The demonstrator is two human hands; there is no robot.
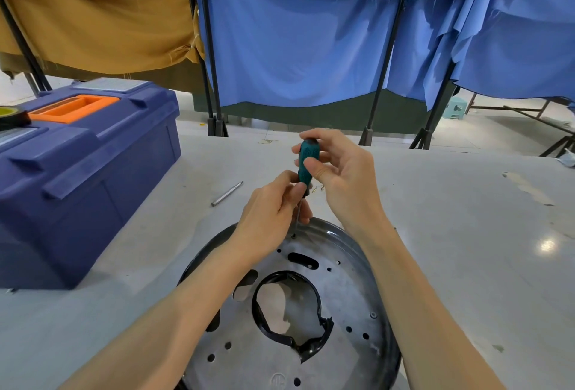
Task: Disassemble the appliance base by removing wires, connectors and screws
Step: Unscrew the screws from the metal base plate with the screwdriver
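At the far rim of the appliance base (348, 293), over a small hole: the screwdriver (308, 162) stands near upright with its tip on what looks like a screw (294, 235). Too small to confirm that the tip is seated.

Right grip (345, 178): thumb and fingers curled round the upper teal handle, pinching it. Left grip (270, 212): fingertips pinched on the handle's lower end, where the shaft begins, steadying it. Cannot tell whether the left grip also touches the rim beneath it.

Base: round metal plate, flat on the bench (451, 249), near centre, between the two forearms. It has many holes. A black plastic ring (311, 343) lines the centre opening, and its near-right edge is broken and jagged.

Handling, as a judgement: the plate looks stiff, thin, fairly light and smooth. No hand plainly pins it, so it is likely to turn or slide under driver torque. Best hold is the outer rim, or a palm flat on bare metal. Keep off the cracked ring, which looks sharp and brittle.

Outward: a loose driver bit (227, 193) lies on the bench to the left. Small bright pieces (317, 189) lie just beside the right grip, possibly loose screws. A blue toolbox (84, 172) stands at the left, lid closed, with a tape roll (12, 116) on it.
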